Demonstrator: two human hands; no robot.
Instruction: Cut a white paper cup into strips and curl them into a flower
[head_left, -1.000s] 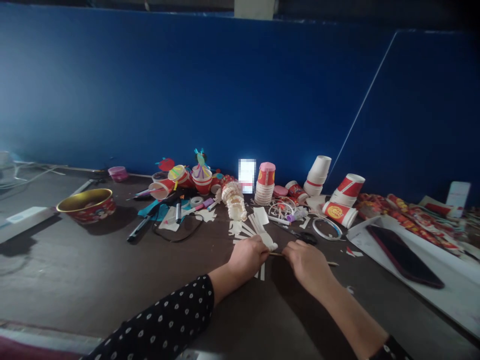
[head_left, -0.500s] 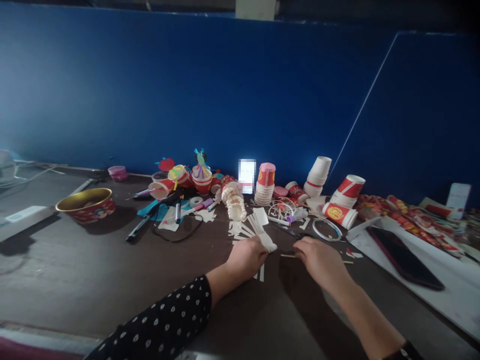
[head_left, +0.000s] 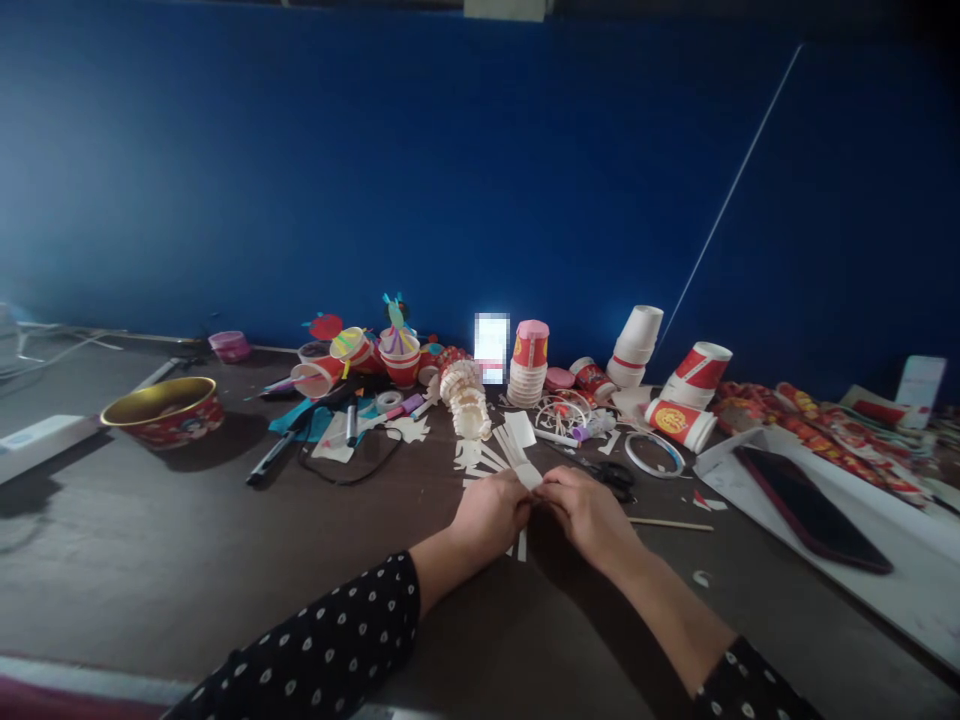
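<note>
My left hand [head_left: 491, 515] and my right hand [head_left: 589, 513] meet at the middle of the dark table [head_left: 187, 560], both pinching a white cut paper cup piece [head_left: 516, 450] whose strips fan out away from me. A thin wooden stick [head_left: 670, 523] lies on the table just right of my right hand, apart from it. Black scissors [head_left: 613, 473] rest beyond my right hand. Loose white paper strips [head_left: 523, 545] lie under my hands.
Behind stand stacked red and white paper cups [head_left: 529, 365], toppled cups [head_left: 679, 423], decorated cups [head_left: 401, 362], a white ring [head_left: 653, 455], pens [head_left: 350, 421] and a gold bowl [head_left: 161, 411] at left. A dark phone [head_left: 810, 510] lies on a white board at right. A blue wall backs the table.
My right hand let go of the wooden stick, which now lies on the table, and moved left to join my left hand on the paper piece.
</note>
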